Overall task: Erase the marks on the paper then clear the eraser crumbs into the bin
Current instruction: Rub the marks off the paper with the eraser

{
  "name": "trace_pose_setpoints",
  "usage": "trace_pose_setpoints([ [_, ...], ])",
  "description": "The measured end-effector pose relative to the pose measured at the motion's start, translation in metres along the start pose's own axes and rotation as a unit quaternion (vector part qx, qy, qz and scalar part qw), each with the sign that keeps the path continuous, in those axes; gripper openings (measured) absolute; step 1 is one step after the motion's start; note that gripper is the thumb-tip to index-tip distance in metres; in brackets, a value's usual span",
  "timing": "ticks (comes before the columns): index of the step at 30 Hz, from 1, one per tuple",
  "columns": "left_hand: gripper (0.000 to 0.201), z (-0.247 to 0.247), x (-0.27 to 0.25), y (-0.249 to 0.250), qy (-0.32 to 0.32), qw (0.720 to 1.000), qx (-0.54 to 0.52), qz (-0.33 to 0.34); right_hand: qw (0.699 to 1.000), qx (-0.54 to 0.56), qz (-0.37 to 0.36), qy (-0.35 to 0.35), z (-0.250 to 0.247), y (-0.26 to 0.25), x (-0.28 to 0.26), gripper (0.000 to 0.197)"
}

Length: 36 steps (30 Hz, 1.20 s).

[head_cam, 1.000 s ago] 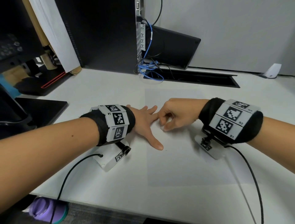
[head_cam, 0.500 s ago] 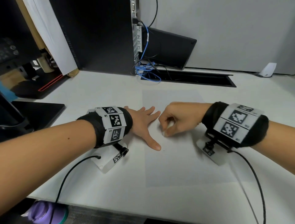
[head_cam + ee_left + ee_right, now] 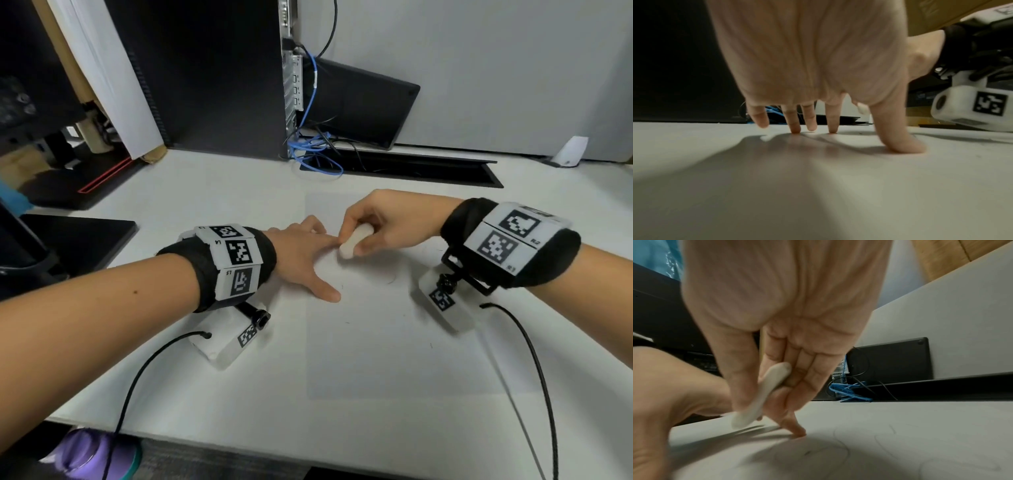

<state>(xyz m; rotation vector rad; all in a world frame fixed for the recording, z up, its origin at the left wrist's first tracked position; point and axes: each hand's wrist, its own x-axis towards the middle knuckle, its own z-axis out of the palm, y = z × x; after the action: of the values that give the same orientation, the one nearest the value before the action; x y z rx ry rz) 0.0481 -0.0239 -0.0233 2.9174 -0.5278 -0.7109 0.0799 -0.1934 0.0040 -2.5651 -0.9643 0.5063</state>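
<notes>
Paper (image 3: 394, 342) lies flat on the desk (image 3: 205, 192). My left hand (image 3: 301, 260) presses it down, fingers spread. Right hand (image 3: 380, 222) pinches the eraser (image 3: 354, 241), tip at the sheet. Faint marks (image 3: 840, 449) remain, so I judge erasing unfinished. Crumbs (image 3: 390, 281) uncleared; bin unseen.

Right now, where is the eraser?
In the head view the eraser sits pinched in the right hand, over the paper's far left part, beside the left hand's fingertips.

One paper (image 3: 394, 342), one eraser (image 3: 354, 241)
</notes>
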Motion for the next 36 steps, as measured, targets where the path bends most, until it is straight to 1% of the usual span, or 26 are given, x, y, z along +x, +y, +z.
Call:
trace_pose_setpoints([
  [2,0.083,0.000,-0.001,-0.002,0.024,0.999,-0.021,-0.002,1.000,-0.014,-0.002,-0.014,0.004,-0.003,0.007,0.017],
  [4,0.081,0.003,-0.002,-0.001,0.016,1.000,-0.006,-0.006,1.000,-0.025,-0.003,-0.016,0.009,-0.004,0.013,0.015],
  [5,0.085,0.004,-0.002,0.000,0.002,1.000,0.006,-0.010,1.000,-0.023,-0.001,-0.015,0.011,-0.004,0.016,0.014],
  [8,0.106,0.008,-0.001,0.003,-0.045,0.998,0.039,-0.026,1.000,0.005,0.005,-0.029,0.013,-0.004,0.017,0.010],
  [10,0.115,0.008,0.001,0.003,-0.063,0.996,0.046,-0.039,0.996,0.043,0.000,-0.072,0.014,-0.004,0.010,0.008],
  [12,0.120,0.008,0.002,0.004,-0.074,0.995,0.048,-0.050,0.990,0.070,-0.004,-0.119,0.016,-0.007,0.001,0.010],
  [13,0.120,0.008,0.001,0.004,-0.076,0.995,0.046,-0.052,0.990,0.065,-0.005,-0.125,0.016,-0.007,0.000,0.010],
  [14,0.121,0.008,0.001,0.004,-0.077,0.995,0.044,-0.052,0.993,0.043,-0.005,-0.109,0.017,-0.007,0.002,0.008],
  [17,0.121,0.007,0.000,0.004,-0.080,0.995,0.040,-0.049,0.999,-0.047,-0.002,-0.003,0.015,-0.005,0.012,0.010],
  [18,0.122,0.007,0.000,0.004,-0.082,0.995,0.040,-0.049,0.999,-0.047,0.004,0.006,0.015,-0.005,0.014,0.010],
  [19,0.122,0.007,0.001,0.004,-0.083,0.995,0.039,-0.050,0.999,-0.033,0.008,-0.005,0.016,-0.006,0.013,0.010],
  [22,0.122,0.008,0.001,0.002,-0.085,0.994,0.036,-0.051,0.996,0.015,0.001,-0.083,0.020,-0.011,0.006,0.008],
  [23,0.121,0.008,0.001,0.002,-0.087,0.994,0.034,-0.051,0.996,0.022,-0.002,-0.090,0.021,-0.011,0.006,0.008],
  [24,0.121,0.008,0.001,0.003,-0.089,0.994,0.035,-0.050,0.997,0.014,-0.003,-0.075,0.021,-0.010,0.007,0.009],
  [26,0.120,0.007,0.001,0.003,-0.086,0.994,0.037,-0.049,0.999,-0.041,-0.002,-0.018,0.019,-0.010,0.014,0.013],
  [27,0.121,0.007,0.001,0.003,-0.085,0.994,0.040,-0.049,0.998,-0.057,0.004,-0.002,0.018,-0.009,0.017,0.013],
  [28,0.121,0.007,0.000,0.003,-0.086,0.994,0.042,-0.049,0.998,-0.056,0.010,-0.003,0.017,-0.010,0.017,0.013],
  [29,0.121,0.007,0.001,0.003,-0.087,0.994,0.043,-0.051,0.999,-0.044,0.011,-0.020,0.018,-0.011,0.015,0.013],
  [32,0.120,0.006,0.000,0.003,-0.092,0.993,0.042,-0.058,0.995,-0.007,-0.002,-0.097,0.021,-0.016,0.005,0.011],
  [33,0.120,0.006,0.000,0.003,-0.096,0.993,0.041,-0.059,0.995,-0.004,-0.001,-0.102,0.022,-0.017,0.004,0.012],
  [34,0.120,0.006,-0.001,0.004,-0.096,0.993,0.043,-0.059,0.996,-0.012,0.000,-0.089,0.021,-0.017,0.005,0.013],
  [36,0.119,0.006,-0.001,0.004,-0.091,0.993,0.045,-0.056,0.998,-0.051,0.004,-0.042,0.018,-0.015,0.013,0.014],
])
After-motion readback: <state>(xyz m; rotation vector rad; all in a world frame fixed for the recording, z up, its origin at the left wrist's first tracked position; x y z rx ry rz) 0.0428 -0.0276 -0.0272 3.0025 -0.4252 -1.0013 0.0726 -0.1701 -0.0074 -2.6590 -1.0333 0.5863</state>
